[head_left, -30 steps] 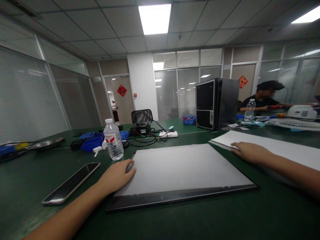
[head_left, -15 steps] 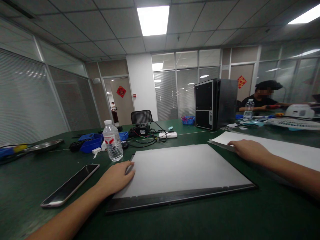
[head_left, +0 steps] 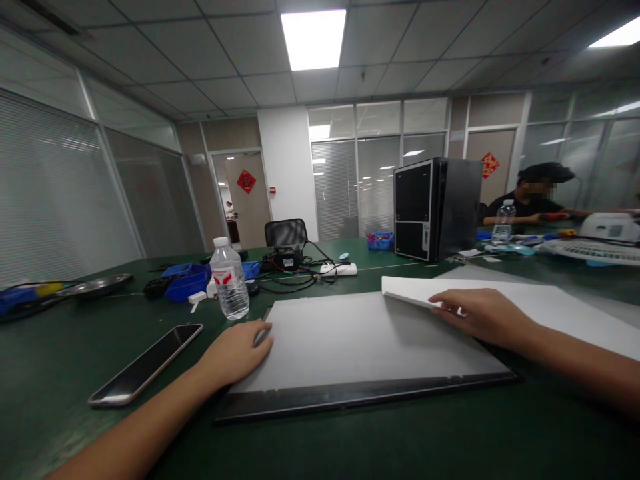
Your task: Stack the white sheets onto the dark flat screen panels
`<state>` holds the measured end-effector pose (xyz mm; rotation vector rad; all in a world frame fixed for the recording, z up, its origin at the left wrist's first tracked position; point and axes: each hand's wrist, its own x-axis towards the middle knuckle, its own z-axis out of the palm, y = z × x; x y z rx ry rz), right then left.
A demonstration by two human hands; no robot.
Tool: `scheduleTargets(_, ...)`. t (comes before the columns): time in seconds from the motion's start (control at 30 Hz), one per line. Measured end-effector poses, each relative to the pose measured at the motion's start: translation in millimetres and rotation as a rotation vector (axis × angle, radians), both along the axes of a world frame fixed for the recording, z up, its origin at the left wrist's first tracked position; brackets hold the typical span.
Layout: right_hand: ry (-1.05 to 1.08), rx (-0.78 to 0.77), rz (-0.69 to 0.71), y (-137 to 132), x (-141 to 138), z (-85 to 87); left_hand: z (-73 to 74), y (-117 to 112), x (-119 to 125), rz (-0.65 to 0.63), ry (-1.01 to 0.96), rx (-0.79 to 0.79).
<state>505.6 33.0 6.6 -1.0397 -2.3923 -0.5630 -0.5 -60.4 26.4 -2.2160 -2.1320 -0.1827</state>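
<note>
A flat, black-edged screen panel (head_left: 320,353) with a pale grey-white face lies on the green table in front of me. My left hand (head_left: 237,350) rests along its left edge, thumb and forefinger apart. Pinched between the thumb and fingers of my right hand (head_left: 480,317) is the edge of a thin white sheet (head_left: 530,303). The sheet's left end is raised over the panel's back right part and casts a shadow there. Its other end stretches off to the right. A translucent sheet (head_left: 480,273) lies behind and under the white one.
Left of the panel lie a phone (head_left: 147,365) and a water bottle (head_left: 230,280). Farther back are blue bins (head_left: 187,287), cables and a black adapter (head_left: 283,260), a power strip (head_left: 339,269) and a computer case (head_left: 435,210). A person (head_left: 530,197) sits at the far right.
My right hand has taken the white sheet's edge, lifted it and brought it left over the panel. The translucent sheet stays behind. My left hand remains on the panel's edge.
</note>
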Motion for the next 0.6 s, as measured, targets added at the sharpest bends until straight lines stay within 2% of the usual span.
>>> scheduleTargets(0.1, -0.049, -0.028, 0.156, -11, -11, 0.5, -1.8, 2, -1, -0.002, -0.008, 0.008)
scheduleTargets(0.17, -0.053, -0.039, 0.173, -13, -13, 1.1, -1.7, 2, 0, 0.002, -0.007, 0.008)
scheduleTargets(0.23, -0.033, -0.063, 0.113, -10, -10, 1.9, -0.9, 2, 1, 0.002, -0.003, 0.004)
scheduleTargets(0.43, 0.004, -0.168, -0.207, 14, 17, 1.4, 1.6, 0, 2, -0.006, -0.003, 0.0)
scheduleTargets(0.6, -0.022, -0.281, -0.295, 25, 30, -4.2, 0.9, 0, 1, 0.001, -0.017, 0.008)
